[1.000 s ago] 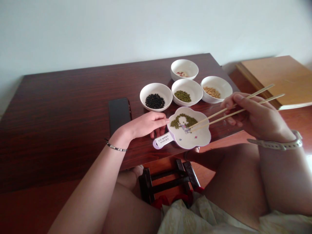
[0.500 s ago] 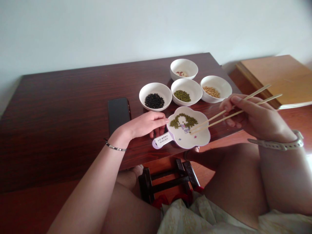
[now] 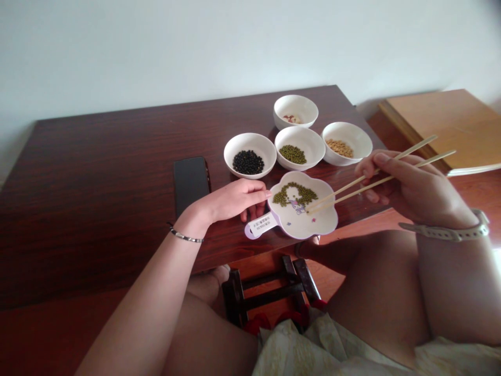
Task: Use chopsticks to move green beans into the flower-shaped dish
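Observation:
A flower-shaped white plate [image 3: 309, 224] with a lilac rim and a labelled handle lies at the table's near edge, with green mung beans [image 3: 294, 194] heaped at its far side. My left hand [image 3: 235, 200] rests on the table, its curled fingertips touching the plate's left rim. My right hand [image 3: 407, 188] is closed round a pair of wooden chopsticks [image 3: 376, 176]. Their tips hover over the plate just right of the green beans. I cannot make out a bean between the tips.
Several white bowls stand behind the plate: black beans [image 3: 249, 162], green beans [image 3: 293, 153], yellow soybeans [image 3: 340, 148], and a few reddish pieces [image 3: 291, 118]. A dark phone [image 3: 190, 184] lies left of my hand. A light wooden board [image 3: 450, 125] sits at right. A small dark stool [image 3: 270, 290] stands below.
The chopstick tips shifted slightly over the plate; both hands stay almost where they were.

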`<state>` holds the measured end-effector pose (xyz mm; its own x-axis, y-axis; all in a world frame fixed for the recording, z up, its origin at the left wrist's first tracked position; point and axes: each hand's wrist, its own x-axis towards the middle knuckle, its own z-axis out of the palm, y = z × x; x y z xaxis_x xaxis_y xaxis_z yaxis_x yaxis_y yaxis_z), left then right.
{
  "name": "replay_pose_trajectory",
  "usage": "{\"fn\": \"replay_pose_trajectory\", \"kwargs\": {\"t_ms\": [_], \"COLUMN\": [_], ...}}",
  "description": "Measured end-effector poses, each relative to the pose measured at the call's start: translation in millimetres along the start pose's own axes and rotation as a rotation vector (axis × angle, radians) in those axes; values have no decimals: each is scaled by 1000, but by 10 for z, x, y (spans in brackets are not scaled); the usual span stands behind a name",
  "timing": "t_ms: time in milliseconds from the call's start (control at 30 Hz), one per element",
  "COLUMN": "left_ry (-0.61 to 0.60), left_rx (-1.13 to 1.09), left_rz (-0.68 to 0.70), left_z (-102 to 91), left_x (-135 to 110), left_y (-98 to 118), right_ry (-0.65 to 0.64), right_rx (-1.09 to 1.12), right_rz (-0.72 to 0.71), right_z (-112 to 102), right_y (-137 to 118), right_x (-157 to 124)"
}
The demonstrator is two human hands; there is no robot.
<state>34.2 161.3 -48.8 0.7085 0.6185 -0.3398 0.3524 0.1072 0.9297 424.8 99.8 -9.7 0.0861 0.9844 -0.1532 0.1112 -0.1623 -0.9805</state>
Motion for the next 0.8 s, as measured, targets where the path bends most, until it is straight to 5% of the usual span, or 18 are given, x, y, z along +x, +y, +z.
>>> {"fn": "replay_pose_trajectory", "kwargs": {"t_ms": [467, 800], "left_ry": [-3, -6], "left_rx": [4, 1], "left_rz": [1, 6], "left_z": [9, -2], "left_x": [-3, -4], "left_y": [8, -4], "right_ry": [17, 210], "right_rx": [-1, 90], "right_rz": [-48, -239], "right_z": [40, 95], "right_y": [-18, 68], "right_x": [-25, 87]}}
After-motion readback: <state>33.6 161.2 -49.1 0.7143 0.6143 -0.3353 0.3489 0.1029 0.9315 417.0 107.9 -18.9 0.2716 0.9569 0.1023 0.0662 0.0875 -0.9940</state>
